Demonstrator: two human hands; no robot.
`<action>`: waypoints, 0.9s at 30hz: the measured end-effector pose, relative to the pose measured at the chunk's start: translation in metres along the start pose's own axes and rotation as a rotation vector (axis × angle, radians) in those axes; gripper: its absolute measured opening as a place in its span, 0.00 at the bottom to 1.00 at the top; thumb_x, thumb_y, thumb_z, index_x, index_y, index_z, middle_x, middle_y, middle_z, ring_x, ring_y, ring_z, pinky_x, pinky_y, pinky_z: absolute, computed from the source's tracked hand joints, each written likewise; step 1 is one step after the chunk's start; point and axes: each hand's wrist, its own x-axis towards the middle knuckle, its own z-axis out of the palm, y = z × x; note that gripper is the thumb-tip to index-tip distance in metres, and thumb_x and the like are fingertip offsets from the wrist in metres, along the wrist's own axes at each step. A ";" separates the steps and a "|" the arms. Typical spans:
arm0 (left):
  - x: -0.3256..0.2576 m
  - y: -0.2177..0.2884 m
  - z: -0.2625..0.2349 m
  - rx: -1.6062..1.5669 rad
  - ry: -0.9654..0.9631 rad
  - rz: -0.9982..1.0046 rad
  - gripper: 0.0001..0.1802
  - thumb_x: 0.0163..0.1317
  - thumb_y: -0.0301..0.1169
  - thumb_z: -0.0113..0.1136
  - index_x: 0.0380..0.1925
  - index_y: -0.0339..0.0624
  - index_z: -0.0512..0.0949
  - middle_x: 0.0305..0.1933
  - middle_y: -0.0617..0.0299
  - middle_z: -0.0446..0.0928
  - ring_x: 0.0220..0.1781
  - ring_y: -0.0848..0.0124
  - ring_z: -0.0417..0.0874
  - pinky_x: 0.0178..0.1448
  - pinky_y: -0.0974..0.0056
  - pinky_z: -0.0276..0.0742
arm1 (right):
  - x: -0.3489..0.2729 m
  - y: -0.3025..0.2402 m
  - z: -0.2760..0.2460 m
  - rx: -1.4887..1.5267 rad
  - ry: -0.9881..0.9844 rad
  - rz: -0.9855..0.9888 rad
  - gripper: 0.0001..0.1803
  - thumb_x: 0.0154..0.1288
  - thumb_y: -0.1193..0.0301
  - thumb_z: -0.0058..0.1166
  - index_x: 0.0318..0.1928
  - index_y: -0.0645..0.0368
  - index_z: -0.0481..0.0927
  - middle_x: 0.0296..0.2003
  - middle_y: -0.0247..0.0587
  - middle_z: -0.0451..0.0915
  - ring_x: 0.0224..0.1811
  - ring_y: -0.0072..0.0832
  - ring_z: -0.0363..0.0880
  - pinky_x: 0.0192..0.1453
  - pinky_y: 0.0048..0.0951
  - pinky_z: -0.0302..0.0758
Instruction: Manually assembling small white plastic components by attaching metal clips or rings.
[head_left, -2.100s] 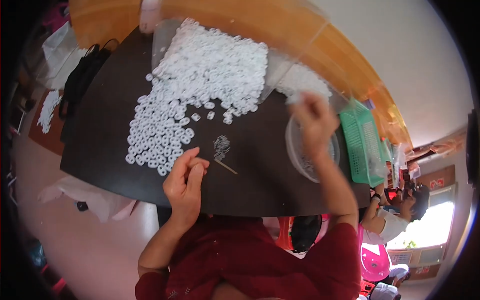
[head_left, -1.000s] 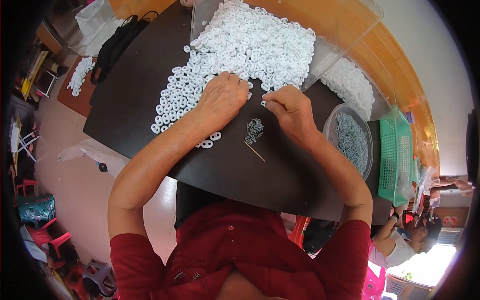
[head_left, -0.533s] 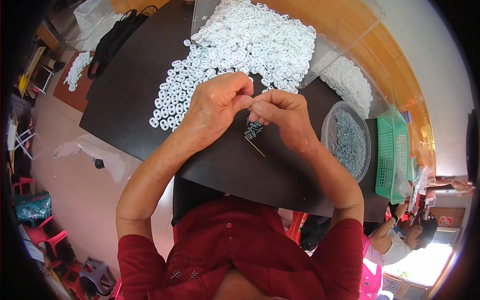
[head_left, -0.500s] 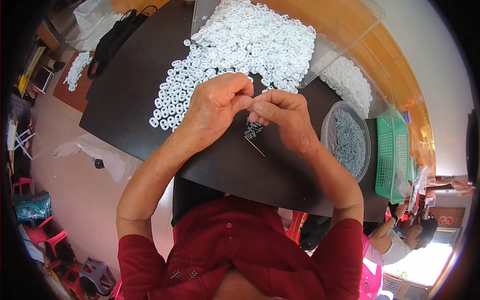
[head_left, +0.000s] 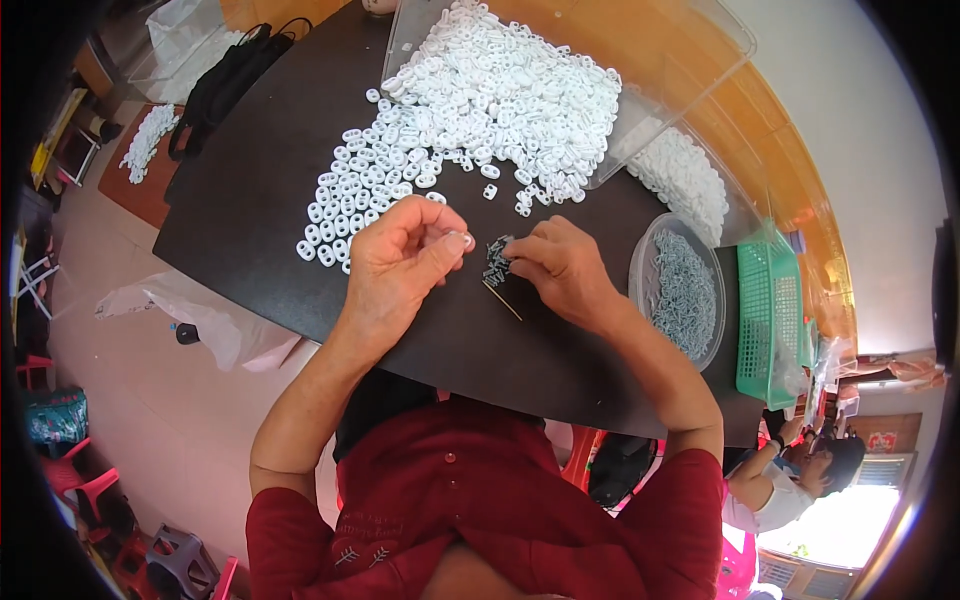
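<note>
Between the thumb and fingers of my left hand (head_left: 400,262) is a small white plastic piece (head_left: 468,240), mostly covered by the fingertips. My right hand (head_left: 560,262) has its thumb and forefinger closed together at the edge of a little heap of grey screws (head_left: 495,265). Whether a screw is in that pinch is hidden. A thin brass-coloured rod (head_left: 503,300) lies just below the heap. Beyond my hands, white oval pieces with two holes (head_left: 350,195) are spread on the dark table, running up into a large white pile (head_left: 510,95).
The large pile spills from a clear plastic bin (head_left: 690,85) lying at the back. To the right stand a round clear tub of screws (head_left: 686,290) and a green basket (head_left: 768,320). A black bag (head_left: 225,90) is at the far left, and another person (head_left: 790,480) sits at lower right.
My hands were together at the fingertips and have parted. The left has moved left and nearer with the white piece; the right has come down to the screw heap.
</note>
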 end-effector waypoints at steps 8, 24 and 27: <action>-0.024 -0.020 -0.008 -0.078 0.014 -0.061 0.07 0.63 0.26 0.57 0.40 0.36 0.76 0.31 0.64 0.78 0.30 0.83 0.74 0.31 0.77 0.70 | 0.000 0.004 -0.007 0.019 0.116 0.091 0.08 0.50 0.78 0.61 0.34 0.59 0.82 0.24 0.38 0.74 0.29 0.32 0.73 0.35 0.29 0.70; -0.038 -0.046 -0.003 -0.117 0.044 -0.058 0.11 0.61 0.26 0.60 0.43 0.34 0.77 0.30 0.63 0.78 0.30 0.80 0.77 0.32 0.76 0.71 | -0.012 0.020 -0.001 -0.186 0.205 0.102 0.08 0.47 0.78 0.62 0.31 0.56 0.82 0.24 0.36 0.74 0.31 0.34 0.73 0.35 0.32 0.71; -0.038 -0.047 -0.002 -0.129 0.030 -0.055 0.11 0.61 0.26 0.60 0.43 0.35 0.77 0.30 0.64 0.78 0.31 0.80 0.77 0.33 0.76 0.71 | -0.009 0.018 0.004 -0.204 0.181 0.019 0.09 0.46 0.79 0.63 0.31 0.54 0.82 0.25 0.35 0.74 0.31 0.33 0.73 0.34 0.32 0.70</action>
